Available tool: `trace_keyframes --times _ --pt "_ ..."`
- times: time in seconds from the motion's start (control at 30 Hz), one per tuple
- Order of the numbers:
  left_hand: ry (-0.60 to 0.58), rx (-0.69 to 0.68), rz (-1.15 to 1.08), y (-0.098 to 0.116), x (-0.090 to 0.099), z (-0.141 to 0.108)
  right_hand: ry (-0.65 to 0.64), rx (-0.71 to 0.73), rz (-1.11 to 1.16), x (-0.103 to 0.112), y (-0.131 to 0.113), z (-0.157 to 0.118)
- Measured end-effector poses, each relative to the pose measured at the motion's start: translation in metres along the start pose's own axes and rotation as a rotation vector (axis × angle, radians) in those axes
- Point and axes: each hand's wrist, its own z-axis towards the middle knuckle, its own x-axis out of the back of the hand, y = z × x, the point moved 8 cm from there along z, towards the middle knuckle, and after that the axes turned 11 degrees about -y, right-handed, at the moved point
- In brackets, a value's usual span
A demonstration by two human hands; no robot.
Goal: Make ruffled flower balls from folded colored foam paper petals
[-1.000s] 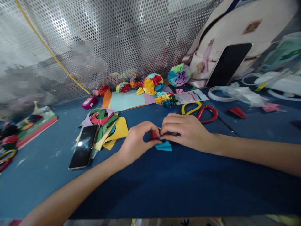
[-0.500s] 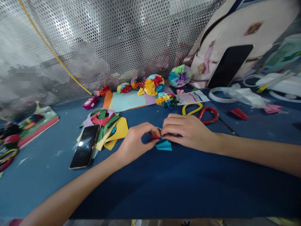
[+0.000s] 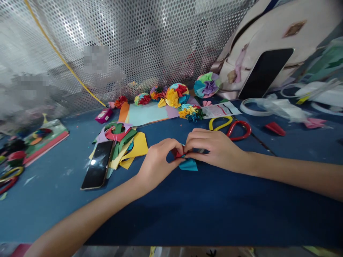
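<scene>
Above the middle of the table, my left hand and my right hand meet fingertip to fingertip. Both are closed in a pinch on a small bundle of folded felt. A blue felt piece hangs out below the fingers, and a bit of red felt shows inside the curve of my left thumb and forefinger. Fingertips hide the rest of the bundle. Just behind my right hand lie scissors with one yellow handle loop and one red handle loop; their blades cannot be seen clearly.
Left of my hands are a phone and felt scraps. Ruffled felt balls line the back by a perforated metal screen. A second phone leans on a backpack. Tape rolls lie at right.
The view has shifted slightly. Both hands keep their pinch on the felt, with only a small movement of the fingers.
</scene>
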Motion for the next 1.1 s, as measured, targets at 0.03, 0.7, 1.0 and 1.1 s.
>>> trace_keyframes --times 0.03,0.7,1.0,1.1 --pt "0.005 0.005 -0.024 -0.001 0.001 0.000 0.000 -0.004 0.012 0.000 0.001 0.000" --pt "0.037 0.110 -0.259 -0.017 0.006 -0.002 -0.036 -0.100 0.113 -0.001 0.009 0.000" --pt "0.031 0.136 -0.256 -0.014 0.008 -0.002 -0.035 -0.135 0.135 0.000 0.008 0.000" --pt "0.027 0.143 -0.260 -0.014 0.006 -0.003 -0.045 -0.143 0.139 0.000 0.008 0.000"
